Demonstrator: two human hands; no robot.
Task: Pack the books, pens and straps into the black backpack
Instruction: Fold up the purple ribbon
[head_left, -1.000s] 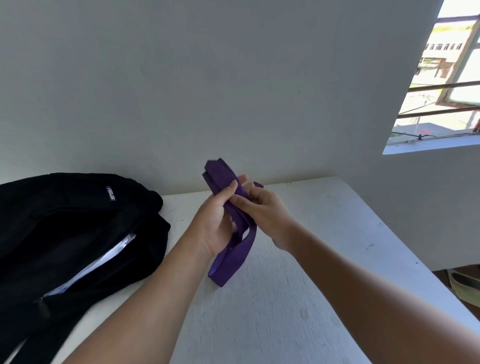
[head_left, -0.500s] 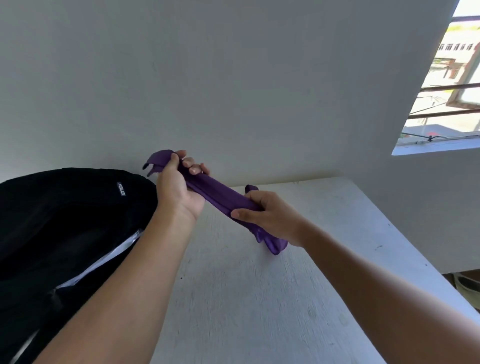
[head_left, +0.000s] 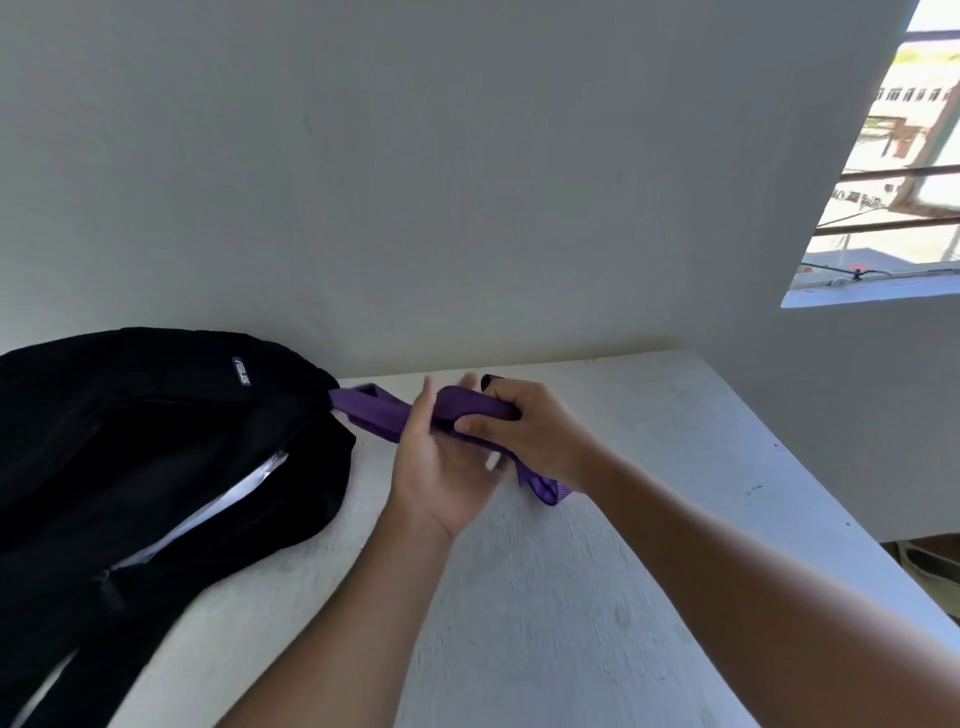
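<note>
A soft black fabric backpack (head_left: 156, 441) lies on its side at the left of a white-painted desk (head_left: 597, 597), pushed up against a pale plaster wall (head_left: 415, 182). Its main zip gapes along the middle, and through the gap shows a white strip (head_left: 208, 509) of flat pages or a cover (which of the two cannot be told). A small silver logo tag (head_left: 241, 371) sits near the top of the pack.

Just beside the pack's upper right corner, a person holds a folded purple woven strap (head_left: 384, 413) above the desk in both hands. The right hand (head_left: 535, 436) is curled round the strap's middle, thumb underneath and fingers wrapped over the top, so the strap is firmly gripped. One end (head_left: 548, 488) of the strap hangs out below that hand, close to the desk surface. The other end reaches left and touches or slightly overlaps the edge of the backpack; whether it has entered the opening cannot be told.

The left hand (head_left: 441, 467) is spread palm up under the strap, fingers nearly straight and slightly blurred, with the strap lying across them rather than pinched.

At the upper right a barred window (head_left: 893, 197) over a pale sill looks out on sunlit buildings. Beyond the desk's right edge, something tan and brown (head_left: 930, 566) lies on the floor, too cropped to identify.
</note>
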